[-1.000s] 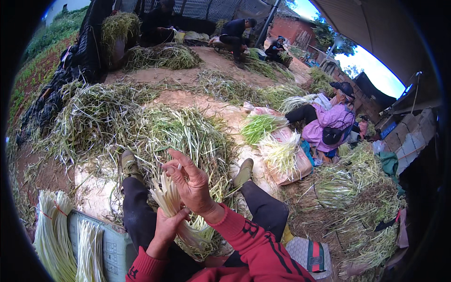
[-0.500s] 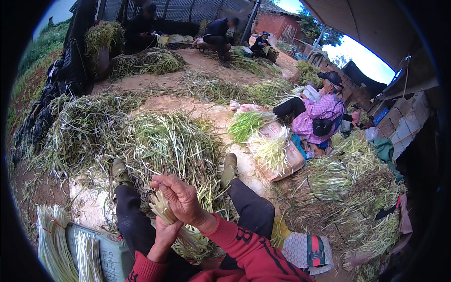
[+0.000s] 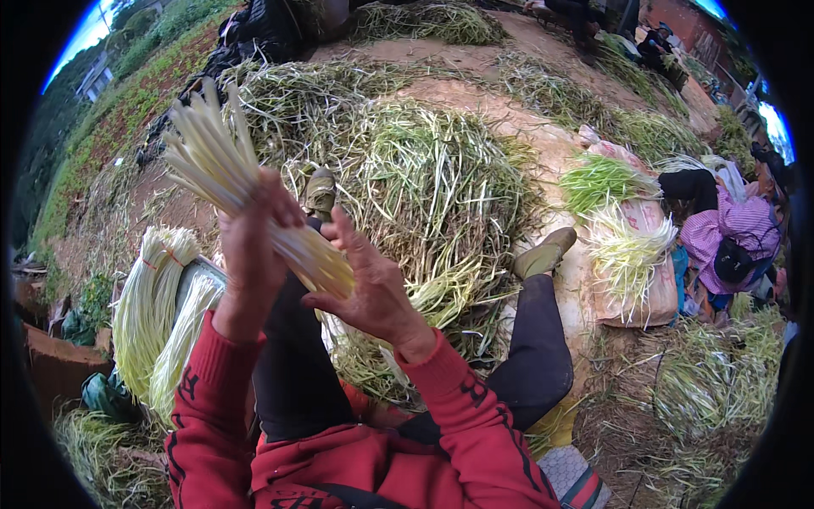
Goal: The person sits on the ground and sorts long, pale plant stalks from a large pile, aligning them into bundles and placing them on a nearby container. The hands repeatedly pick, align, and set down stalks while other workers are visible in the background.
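Aslant above the left leg (image 3: 292,373), a bundle of pale stalks (image 3: 203,157) fans up and leftward, held by a worker in red sleeves (image 3: 458,407). The left hand (image 3: 256,242), on a steeply upright forearm, wraps its grip around the bundle's middle; the right hand (image 3: 373,293) reaches in from the lower right, grip wide, fingers spread at the lower end, contact unclear. Beyond lies a heap of green stalks (image 3: 449,182).

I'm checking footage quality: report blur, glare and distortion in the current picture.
Head view: the left hand and the stalks it holds look blurred; head view, upper edges: sky glares near-white; head view overall: fisheye distortion, sides fading to black.
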`<state>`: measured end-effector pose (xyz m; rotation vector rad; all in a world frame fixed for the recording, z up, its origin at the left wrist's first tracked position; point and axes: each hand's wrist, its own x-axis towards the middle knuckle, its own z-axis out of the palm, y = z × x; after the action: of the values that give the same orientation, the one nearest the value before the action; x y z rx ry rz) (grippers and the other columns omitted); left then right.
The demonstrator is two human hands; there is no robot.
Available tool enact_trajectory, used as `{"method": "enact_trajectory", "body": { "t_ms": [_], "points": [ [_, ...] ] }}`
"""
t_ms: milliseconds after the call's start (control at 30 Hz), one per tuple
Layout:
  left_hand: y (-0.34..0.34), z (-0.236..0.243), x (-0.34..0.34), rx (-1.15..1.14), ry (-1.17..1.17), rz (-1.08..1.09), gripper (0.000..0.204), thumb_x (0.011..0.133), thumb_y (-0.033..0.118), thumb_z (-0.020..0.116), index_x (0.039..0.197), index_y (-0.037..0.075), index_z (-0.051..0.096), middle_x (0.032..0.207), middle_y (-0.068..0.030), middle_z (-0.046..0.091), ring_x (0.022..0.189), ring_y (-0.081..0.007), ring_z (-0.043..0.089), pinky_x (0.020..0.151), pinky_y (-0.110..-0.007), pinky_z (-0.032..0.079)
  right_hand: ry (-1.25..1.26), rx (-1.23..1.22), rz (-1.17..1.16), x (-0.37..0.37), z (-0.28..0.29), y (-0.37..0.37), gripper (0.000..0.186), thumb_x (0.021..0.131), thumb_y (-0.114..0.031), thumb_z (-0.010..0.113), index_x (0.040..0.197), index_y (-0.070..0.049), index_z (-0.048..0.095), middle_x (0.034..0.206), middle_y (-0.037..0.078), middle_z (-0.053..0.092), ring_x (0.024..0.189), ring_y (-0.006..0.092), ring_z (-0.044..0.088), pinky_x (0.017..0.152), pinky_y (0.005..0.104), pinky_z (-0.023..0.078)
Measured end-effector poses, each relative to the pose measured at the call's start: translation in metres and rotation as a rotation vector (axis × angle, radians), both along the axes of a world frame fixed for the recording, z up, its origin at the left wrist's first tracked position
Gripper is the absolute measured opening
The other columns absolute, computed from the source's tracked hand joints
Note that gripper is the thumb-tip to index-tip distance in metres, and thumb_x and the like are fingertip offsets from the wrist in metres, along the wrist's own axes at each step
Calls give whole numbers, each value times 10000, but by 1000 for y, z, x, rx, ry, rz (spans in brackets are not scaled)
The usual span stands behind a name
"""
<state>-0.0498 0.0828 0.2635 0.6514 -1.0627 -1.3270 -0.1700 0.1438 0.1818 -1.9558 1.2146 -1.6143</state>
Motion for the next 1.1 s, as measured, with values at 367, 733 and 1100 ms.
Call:
{"method": "enact_trajectory", "body": {
  "t_ms": [367, 733, 1100],
  "points": [
    [-22, 83, 150, -158, 270, 282, 124, 871, 143, 555, 828, 102, 446, 633, 25, 407, 567, -97, 421, 586, -292, 399, 628, 1262, -432, -128, -213, 100, 410, 700, -281, 689, 1064, -128, 578, 982, 139, 623, 919, 314, 592, 784, 429, 454],
    [23, 29, 193, -123, 571, 446, 189, 879, 179, 544, 755, 104, 422, 628, 17, 415, 588, -110, 420, 636, -298, 415, 224, -139, 96, 107, -2, 34, 497, 726, -226, 685, 1160, -57, 509, 1078, 149, 540, 941, 299, 548, 783, 361, 470],
    [69, -113, 326, 221, 843, 429, 218, 890, 180, 507, 699, 105, 433, 614, 22, 405, 599, -114, 403, 654, -295, 392, 70, 492, -107, 44, -38, 90, 167, 775, -59, 641, 938, -22, 635, 950, 128, 600, 793, 223, 608, 678, 292, 486]
  ]
}}
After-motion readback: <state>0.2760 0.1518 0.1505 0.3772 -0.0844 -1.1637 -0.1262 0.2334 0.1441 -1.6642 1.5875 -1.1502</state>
